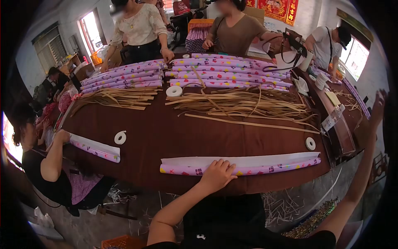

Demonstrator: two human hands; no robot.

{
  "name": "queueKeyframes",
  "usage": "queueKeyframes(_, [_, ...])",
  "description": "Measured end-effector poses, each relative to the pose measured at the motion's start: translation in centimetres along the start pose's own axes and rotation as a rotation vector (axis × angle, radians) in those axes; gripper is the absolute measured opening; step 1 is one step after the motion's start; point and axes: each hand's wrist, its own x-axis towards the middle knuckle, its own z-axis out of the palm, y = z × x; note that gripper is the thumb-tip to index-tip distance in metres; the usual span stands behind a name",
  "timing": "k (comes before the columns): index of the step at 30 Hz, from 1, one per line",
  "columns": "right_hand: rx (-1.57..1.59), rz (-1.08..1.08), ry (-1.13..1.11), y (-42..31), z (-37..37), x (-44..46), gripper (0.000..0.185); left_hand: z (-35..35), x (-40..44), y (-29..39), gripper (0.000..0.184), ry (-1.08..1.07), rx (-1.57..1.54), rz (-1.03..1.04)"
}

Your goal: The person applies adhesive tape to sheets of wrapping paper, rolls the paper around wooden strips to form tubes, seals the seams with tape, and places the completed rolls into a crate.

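My left hand (217,175) lies on a long purple patterned roll (265,167) at the front edge of the brown table (141,143). Its fingers are bent over the roll, whose white inner side shows along the back. Far out at the right, my right hand (379,106) is raised at the end of my stretched arm, away from the roll; its fingers are dark and blurred. A white tape ring (310,143) lies behind the roll's right end.
Brown strips (244,103) and stacked purple rolls (228,74) fill the far side. Another tape ring (120,137) lies left. A bottle (332,118) is at the right edge. A co-worker at left handles a roll (97,149); others stand behind the table.
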Motion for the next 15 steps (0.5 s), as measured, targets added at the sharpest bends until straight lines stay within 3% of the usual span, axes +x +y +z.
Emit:
queueKeyframes(1, [-0.039,-0.008,0.022,-0.3,0.1,-0.1,0.030,0.0,0.0,0.0,0.045,-0.002,0.001,0.002])
queueKeyframes(3, [0.059,0.037,-0.295,-4.5,3.7,-6.9,0.030,-0.1,0.0,0.1,0.044,-0.005,-0.005,-0.010])
queueKeyframes(4, [0.066,-0.075,-0.484,-7.4,4.6,-10.9,0.034,-0.3,0.2,0.1,0.044,-0.008,-0.006,-0.006])
queueKeyframes(5, [0.005,-0.453,-0.698,-13.2,4.1,-13.2,0.041,-0.5,0.3,0.2,0.044,-0.016,-0.003,-0.014])
queueKeyframes(6, [-0.022,-0.845,-1.015,-13.0,4.9,-15.9,0.044,-0.6,0.3,0.3,0.043,-0.024,0.000,-0.022])
queueKeyframes(7, [0.012,-1.240,-0.964,-15.5,5.5,-18.3,0.046,-0.5,0.3,0.3,0.043,-0.029,0.002,-0.018])
queueKeyframes(9, [0.213,-1.093,-1.052,-16.5,6.4,-23.7,0.047,-0.4,0.2,0.4,0.043,-0.014,-0.004,-0.029])
queueKeyframes(15, [0.312,-0.819,-1.173,-14.4,7.4,-29.3,0.043,-0.9,-0.1,-0.1,0.044,-0.098,-0.089,-0.023])
